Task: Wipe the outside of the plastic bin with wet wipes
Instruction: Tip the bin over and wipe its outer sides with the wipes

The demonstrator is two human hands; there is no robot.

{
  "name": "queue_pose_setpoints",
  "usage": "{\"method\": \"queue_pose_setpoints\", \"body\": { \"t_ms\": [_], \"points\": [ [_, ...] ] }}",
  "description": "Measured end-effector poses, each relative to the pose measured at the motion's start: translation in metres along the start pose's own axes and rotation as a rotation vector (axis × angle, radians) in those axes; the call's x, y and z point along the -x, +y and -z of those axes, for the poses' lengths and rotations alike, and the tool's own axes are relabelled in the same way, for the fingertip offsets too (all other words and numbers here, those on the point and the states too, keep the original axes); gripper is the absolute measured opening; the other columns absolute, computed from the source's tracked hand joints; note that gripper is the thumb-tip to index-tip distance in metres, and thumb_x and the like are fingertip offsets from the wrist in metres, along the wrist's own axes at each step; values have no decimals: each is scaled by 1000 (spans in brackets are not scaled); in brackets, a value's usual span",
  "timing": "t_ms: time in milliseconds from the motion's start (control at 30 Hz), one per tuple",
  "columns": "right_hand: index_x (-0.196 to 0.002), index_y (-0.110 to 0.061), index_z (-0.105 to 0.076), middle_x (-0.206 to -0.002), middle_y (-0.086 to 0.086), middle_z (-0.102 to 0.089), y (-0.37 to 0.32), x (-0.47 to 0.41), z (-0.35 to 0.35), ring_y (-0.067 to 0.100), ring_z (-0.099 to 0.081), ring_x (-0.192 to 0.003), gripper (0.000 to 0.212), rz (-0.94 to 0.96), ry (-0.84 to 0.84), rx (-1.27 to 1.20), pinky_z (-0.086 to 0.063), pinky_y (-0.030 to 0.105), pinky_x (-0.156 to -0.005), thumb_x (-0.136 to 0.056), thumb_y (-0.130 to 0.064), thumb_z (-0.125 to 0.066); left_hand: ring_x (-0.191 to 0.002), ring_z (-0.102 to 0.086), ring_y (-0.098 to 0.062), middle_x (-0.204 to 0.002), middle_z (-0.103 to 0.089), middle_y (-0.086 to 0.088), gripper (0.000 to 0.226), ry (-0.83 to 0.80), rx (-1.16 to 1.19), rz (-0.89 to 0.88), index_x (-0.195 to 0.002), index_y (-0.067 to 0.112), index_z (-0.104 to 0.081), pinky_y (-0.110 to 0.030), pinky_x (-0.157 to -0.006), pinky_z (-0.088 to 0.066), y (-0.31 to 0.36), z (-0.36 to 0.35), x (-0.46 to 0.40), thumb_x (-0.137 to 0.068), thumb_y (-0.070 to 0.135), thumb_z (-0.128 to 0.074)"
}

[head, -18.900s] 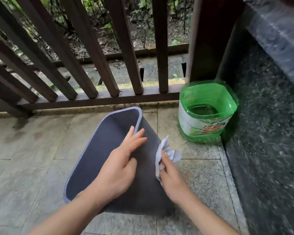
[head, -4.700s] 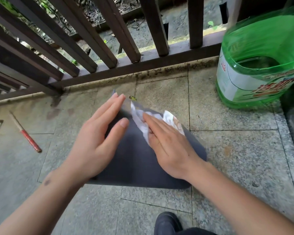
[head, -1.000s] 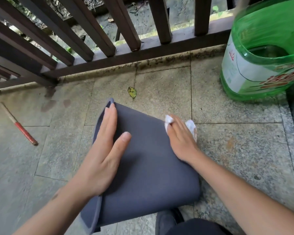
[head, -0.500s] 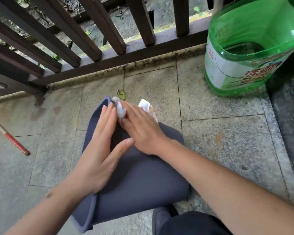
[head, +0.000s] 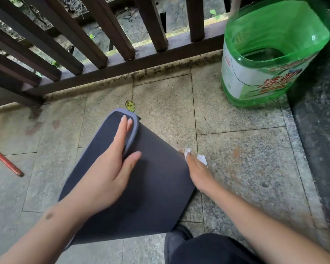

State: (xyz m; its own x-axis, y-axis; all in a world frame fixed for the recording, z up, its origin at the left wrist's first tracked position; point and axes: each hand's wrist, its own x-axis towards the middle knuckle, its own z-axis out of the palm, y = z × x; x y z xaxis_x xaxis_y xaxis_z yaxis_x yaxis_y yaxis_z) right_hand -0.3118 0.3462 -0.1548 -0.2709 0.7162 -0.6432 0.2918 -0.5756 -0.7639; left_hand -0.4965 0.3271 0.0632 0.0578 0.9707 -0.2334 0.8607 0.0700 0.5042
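The dark grey plastic bin [head: 152, 187] lies on its side on the stone floor, its pale rim pointing away from me. My left hand [head: 111, 168] rests flat on top, fingers over the rim and into the opening, thumb on the outer wall. My right hand [head: 198, 172] presses a crumpled white wet wipe [head: 201, 159] against the bin's right side, low near the floor. Most of the wipe is hidden under my fingers.
A cut-open green plastic bottle [head: 271, 54] stands at the far right by a dark granite wall [head: 320, 130]. A brown wooden railing [head: 103, 44] runs along the back. A red-tipped stick [head: 7, 161] lies at left. A yellow leaf [head: 130, 106] sits beyond the rim. My dark trouser leg [head: 208, 248] is at the bottom.
My right hand has slid the wipe from the bin's far rim, beside my left fingers, down to its right side. The bin has turned so its opening shows; left fingers now hook the rim.
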Motion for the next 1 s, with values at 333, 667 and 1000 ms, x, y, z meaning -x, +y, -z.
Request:
{"method": "queue_pose_setpoints", "body": {
  "t_ms": [333,667,1000],
  "points": [
    [-99,-34,-60,-103,-12,-64,-24,19,4,17,-57,-107,50,119,-26,-6,-39,43,-103,-99,-61,-19,-126,-52,-5,-141,-54,13,50,71,-176,0,-141,33,-45,-6,-94,-34,15,-2,-16,-97,51,-34],
    [-147,-18,-45,-141,-1,-55,-46,24,19,15,-45,-136,43,418,166,-108,-29,37,-119,-111,-29,-26,-153,-4,-15,-166,-6,-8,71,108,-304,-371,-156,6,-10,-17,-119,-7,31,-18,-16,-98,32,-39],
    [-117,-3,-56,-118,20,-60,-54,30,18,34,-56,-113,39,405,189,-111,-41,55,-104,-110,-29,-27,-152,-11,-23,-164,-15,-11,59,169,-321,-513,-153,-2,-18,-28,-121,-14,28,-20,-25,-104,21,-40]
  ]
}}
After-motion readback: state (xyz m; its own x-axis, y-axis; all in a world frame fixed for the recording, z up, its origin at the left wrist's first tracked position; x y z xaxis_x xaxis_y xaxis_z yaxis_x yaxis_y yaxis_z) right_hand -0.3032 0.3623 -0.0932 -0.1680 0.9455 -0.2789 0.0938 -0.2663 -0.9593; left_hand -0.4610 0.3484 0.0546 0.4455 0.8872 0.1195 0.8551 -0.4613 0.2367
